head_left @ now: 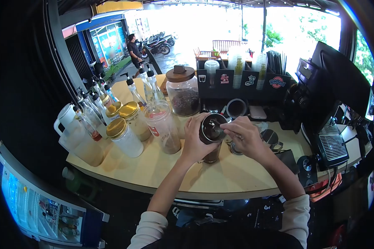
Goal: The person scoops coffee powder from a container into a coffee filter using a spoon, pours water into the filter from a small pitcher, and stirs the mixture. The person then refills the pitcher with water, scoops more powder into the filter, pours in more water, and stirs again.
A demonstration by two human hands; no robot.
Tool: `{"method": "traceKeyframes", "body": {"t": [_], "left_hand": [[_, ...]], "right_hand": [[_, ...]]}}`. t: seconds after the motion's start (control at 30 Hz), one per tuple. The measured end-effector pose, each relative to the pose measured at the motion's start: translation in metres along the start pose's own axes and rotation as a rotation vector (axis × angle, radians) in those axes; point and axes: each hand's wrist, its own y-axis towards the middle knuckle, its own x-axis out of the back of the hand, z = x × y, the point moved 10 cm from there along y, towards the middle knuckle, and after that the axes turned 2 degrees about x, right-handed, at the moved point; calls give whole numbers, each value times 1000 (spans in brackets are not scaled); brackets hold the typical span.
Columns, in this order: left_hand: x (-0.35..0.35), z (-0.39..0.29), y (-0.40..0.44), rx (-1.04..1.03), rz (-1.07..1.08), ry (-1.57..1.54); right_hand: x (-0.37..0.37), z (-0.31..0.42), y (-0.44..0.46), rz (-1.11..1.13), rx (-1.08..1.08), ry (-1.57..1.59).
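My left hand (pixel 196 139) is wrapped round the side of a round, dark-looking cup (pixel 212 129) with dark contents, near the middle of the wooden counter (pixel 212 178). Above the right rim of that cup, my right hand (pixel 245 135) is closed in a pinch on a thin, shiny utensil, perhaps a spoon, whose end reaches into the cup. Just below the cup stands a clear container (pixel 212 157) with brown contents, partly hidden by the cup and my left hand. A tall clear jar (pixel 164 130) with brown powder stands to the left.
Gold-lidded jars (pixel 124 139), a pitcher (pixel 85 147) and pump bottles (pixel 153 87) stand left. Behind are a wooden-lidded jar (pixel 183 95) and a black cup organizer (pixel 241 87). At right are a metal cup (pixel 270 137) and a machine (pixel 330 141). A person (pixel 134 52) is outside.
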Motion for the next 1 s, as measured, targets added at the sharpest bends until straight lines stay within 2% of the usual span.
{"method": "traceKeyframes", "body": {"t": [0.13,0.47,0.77,0.93,1.0], "left_hand": [[2,-3,-1,-35,-4,96],[6,-12,3,-48,51,134],[11,-18,3,-56,17,226],[15,-25,3,-70,-15,291],[16,-26,2,-72,-14,285]], "right_hand": [[-3,14,-3,34,93,-63],[0,9,-2,-9,103,-56],[-8,33,-3,23,269,-195],[-20,35,-10,134,310,-260],[-19,38,-9,112,314,-270]]}}
